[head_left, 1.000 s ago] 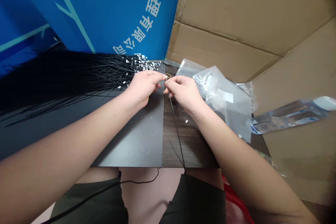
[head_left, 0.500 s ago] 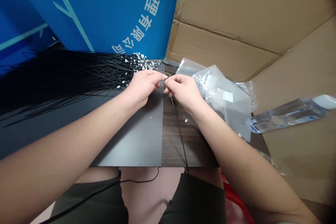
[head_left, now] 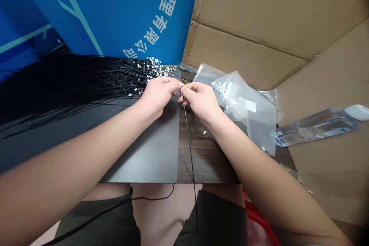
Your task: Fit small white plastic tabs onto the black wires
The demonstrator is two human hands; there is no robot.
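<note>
My left hand (head_left: 160, 93) and my right hand (head_left: 200, 99) meet fingertip to fingertip above the table. Thumb and fingers of the left are pinched at a tiny white piece (head_left: 182, 83), mostly covered by the fingertips. From the right hand's closed fingers a thin black wire (head_left: 189, 144) hangs down past the table edge, over my lap. A small yellow ring (head_left: 184, 81) lies just beyond the fingertips. To the left spreads a large bundle of black wires (head_left: 75, 80), many tipped with white tags (head_left: 158, 67).
Clear plastic bags (head_left: 245, 103) lie right of my hands, with a water bottle (head_left: 319, 127) on its side beyond them. A blue printed panel (head_left: 129, 11) and a cardboard box (head_left: 248, 27) stand behind the table. A white scrap (head_left: 204, 132) lies on the wood-grain surface (head_left: 209, 161).
The hanging black wire has swung to the left and now hangs more nearly straight down. Both hands keep almost the same place and pinch.
</note>
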